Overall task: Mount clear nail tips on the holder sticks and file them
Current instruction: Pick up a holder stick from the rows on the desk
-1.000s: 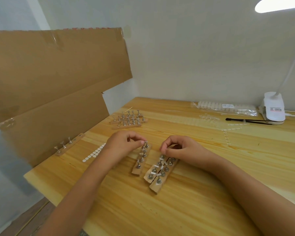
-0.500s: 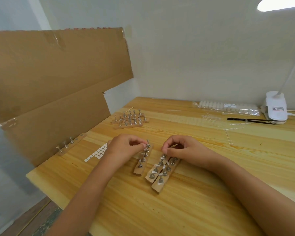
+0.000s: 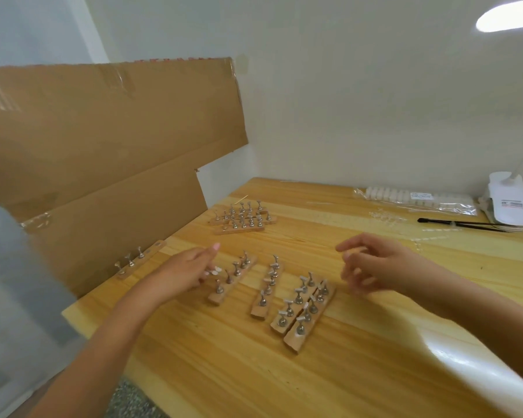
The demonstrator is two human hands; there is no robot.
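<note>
Four wooden holder strips (image 3: 259,309) with upright metal pegs (image 3: 262,300) lie slanted on the surface (image 3: 360,372), the right two touching. Small clear nail tips (image 3: 300,288) sit on several pegs.

Table (image 3: 375,342): honey-yellow pine with darker grain streaks, pale glare patch near right. Cardboard sheet (image 3: 103,140) on left: plain brown, shiny clear tape strips. Holder strips (image 3: 293,342): light tan wood. Sticks (image 3: 298,297) on them: silver metal. Wall (image 3: 344,101): off-white. Lamp base (image 3: 509,203) far right: white, small dark-printed label. Thin tool (image 3: 453,222) beside it: black. Bag of tips (image 3: 417,199): clear, milky-white inside. Left hand (image 3: 181,273): pale pink nail polish. Floor (image 3: 127,399) near left: grey speckle.
</note>
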